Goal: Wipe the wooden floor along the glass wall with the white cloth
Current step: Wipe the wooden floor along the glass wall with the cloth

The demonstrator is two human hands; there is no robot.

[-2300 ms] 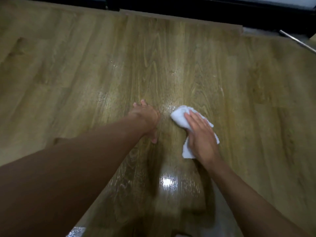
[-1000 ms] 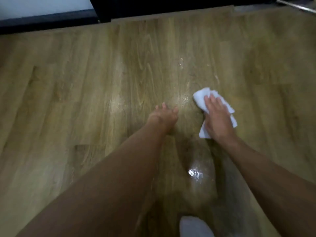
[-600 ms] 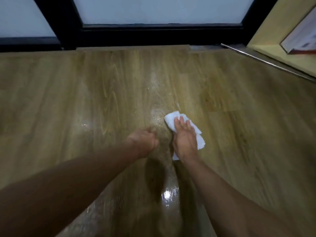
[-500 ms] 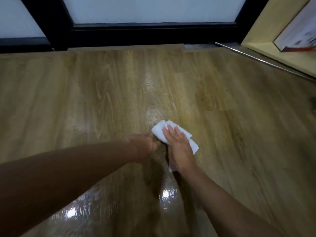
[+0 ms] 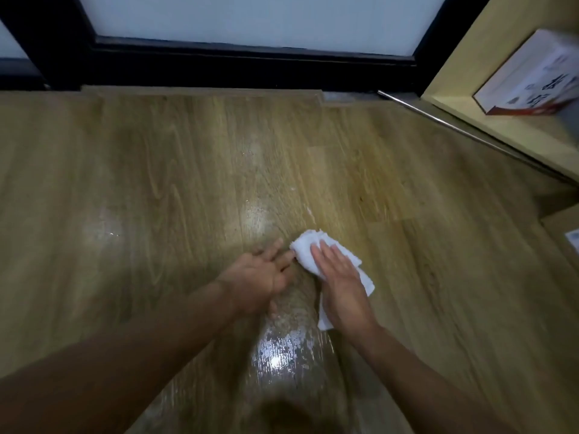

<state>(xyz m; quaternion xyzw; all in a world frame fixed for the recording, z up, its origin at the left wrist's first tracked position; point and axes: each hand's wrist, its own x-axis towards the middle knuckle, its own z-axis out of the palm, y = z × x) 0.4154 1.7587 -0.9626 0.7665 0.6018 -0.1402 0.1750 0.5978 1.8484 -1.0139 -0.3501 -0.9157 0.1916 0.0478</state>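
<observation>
- Nearest me, both bare forearms reach in from the bottom edge and converge on one spot of the wooden floor (image 5: 156,183).
- Between the forearms a wet patch (image 5: 277,355) glints with a bright reflection on the planks.
- My left hand (image 5: 260,277) lies palm down on the floor with its fingers spread and straight, gripping nothing. Its fingertips end right at the cloth's left edge; I can't tell whether they touch it.
- My right hand (image 5: 340,286) lies flat on top of the white cloth (image 5: 305,250), fingers straight and close together, pressing it to the floor rather than curling round it.
- The cloth is a small white towel, loosely folded and rumpled. A rounded bunch sticks out past my fingertips, a corner shows to the right of the hand, and a strip pokes out beside the wrist. It sits mid-floor, just right of centre, well short of the glass.
- Beyond the cloth the planks show a duller sheen and a few pale specks.
- At the far end the floor meets a black frame (image 5: 219,68), with the frosted glass wall (image 5: 250,17) above it.
- Far right, a metal rail (image 5: 438,120) runs along the floor beside a pale wooden shelf (image 5: 517,133), which holds a white box (image 5: 532,76) with red edging.
</observation>
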